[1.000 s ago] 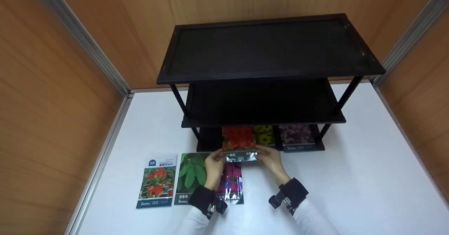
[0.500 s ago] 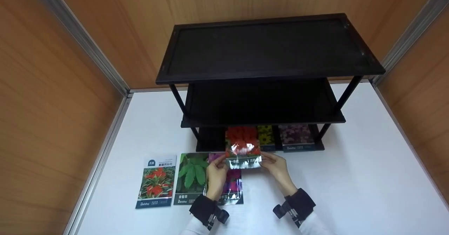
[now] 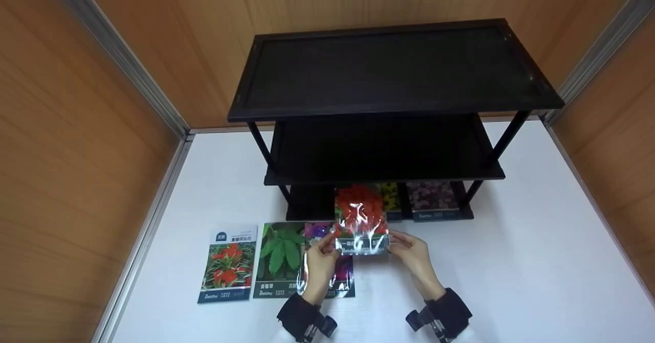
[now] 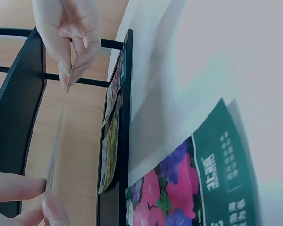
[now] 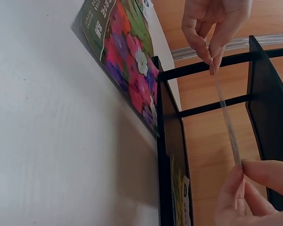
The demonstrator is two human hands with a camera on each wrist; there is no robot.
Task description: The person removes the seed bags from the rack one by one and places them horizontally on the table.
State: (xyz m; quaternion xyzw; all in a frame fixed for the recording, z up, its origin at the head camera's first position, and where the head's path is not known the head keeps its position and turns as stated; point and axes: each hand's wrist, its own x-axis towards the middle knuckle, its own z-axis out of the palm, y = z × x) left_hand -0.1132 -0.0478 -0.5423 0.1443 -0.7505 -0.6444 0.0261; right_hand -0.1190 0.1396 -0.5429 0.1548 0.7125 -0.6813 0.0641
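A seed packet with red flowers (image 3: 361, 215) is pinched at its lower corners by both hands, in front of the rack's bottom tier. My left hand (image 3: 320, 269) grips the left edge between thumb and fingers, while my right hand (image 3: 417, 263) pinches the right edge. Seen edge-on in the right wrist view, the packet (image 5: 229, 125) is a thin sheet held above the table. Below the left hand, a packet of pink and purple flowers (image 3: 345, 279) lies partly covered. On the bottom tier, the held packet overlaps a yellow-flower packet (image 3: 393, 202); a pale purple-flower packet (image 3: 434, 197) lies to its right.
The black three-tier rack (image 3: 394, 71) stands on the white table (image 3: 537, 261), its upper tiers overhanging the bottom one. Left of the hands lie a green-leaf packet (image 3: 279, 256) and a white-topped packet with red flowers (image 3: 228, 266). Wooden panels (image 3: 92, 153) enclose the table.
Both hands have drawn the red-flower packet toward the person and a little right, away from the bottom tier. More of its front shows now. The other packets stay where they were.
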